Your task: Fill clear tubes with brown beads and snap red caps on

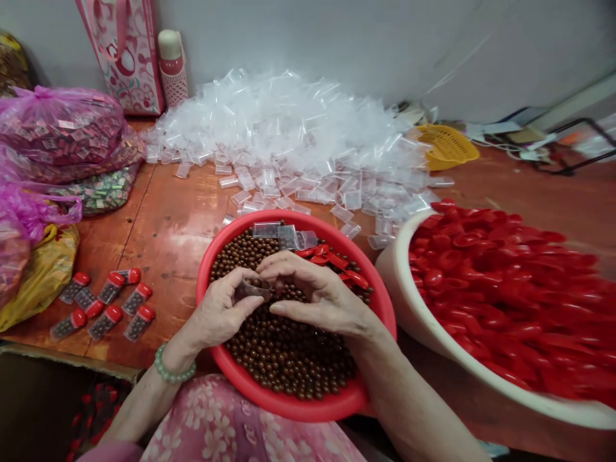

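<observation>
- 8 red-capped containers (104, 322) lie on the surface (168, 247).
- The left hand (219, 311) pinches a clear container (253, 290) between thumb and fingers, which hide part of it.
- Brown beads (293, 369) lie in the red basin (298, 410) below, partly hidden.
- The right hand (332, 298) curls beside the clear container, thumb and fingers parted; whether it grips anything cannot be told.
- A white tub (394, 266) of red pieces (505, 301) is blurred, cut off at right.

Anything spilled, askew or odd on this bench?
Mildly odd: a few loose clear tubes and red caps lie on the brown beads toward the far side of the red bowl, mixing parts. That may be deliberate. I see no obvious damage.
</observation>
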A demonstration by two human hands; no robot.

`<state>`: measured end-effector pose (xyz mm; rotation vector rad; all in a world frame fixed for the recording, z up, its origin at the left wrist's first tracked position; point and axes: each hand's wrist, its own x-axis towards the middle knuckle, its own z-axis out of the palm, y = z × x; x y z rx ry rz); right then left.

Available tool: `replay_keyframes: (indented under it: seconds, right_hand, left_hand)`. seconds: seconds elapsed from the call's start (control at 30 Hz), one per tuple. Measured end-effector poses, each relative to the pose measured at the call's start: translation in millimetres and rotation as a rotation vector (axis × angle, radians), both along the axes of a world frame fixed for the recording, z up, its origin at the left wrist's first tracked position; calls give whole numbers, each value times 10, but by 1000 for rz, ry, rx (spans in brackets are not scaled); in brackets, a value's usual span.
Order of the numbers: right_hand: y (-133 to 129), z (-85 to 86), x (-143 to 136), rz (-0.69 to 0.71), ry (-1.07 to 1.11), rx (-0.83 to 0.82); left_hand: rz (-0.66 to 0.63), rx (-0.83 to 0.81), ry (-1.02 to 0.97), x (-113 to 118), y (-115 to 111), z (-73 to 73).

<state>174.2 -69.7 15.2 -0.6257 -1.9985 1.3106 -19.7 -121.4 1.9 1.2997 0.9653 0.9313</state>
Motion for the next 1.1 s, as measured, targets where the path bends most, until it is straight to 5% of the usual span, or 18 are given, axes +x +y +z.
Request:
replay_keyframes:
  seconds: [0.3, 0.57, 0.8, 1.1]
  right_hand:
    - [9, 8, -1, -58, -51, -66]
    - [35, 41, 311, -577, -266, 79]
    - [-46, 28, 657, -790, -545, 258]
    - [33, -73, 534, -515, -786, 311]
  left_hand:
    - [14, -4, 45, -4, 14, 4]
    - [52, -109, 6, -14, 46, -11]
    - [147, -77, 11, -24, 90, -7]
    - [135, -83, 80, 21, 166, -47]
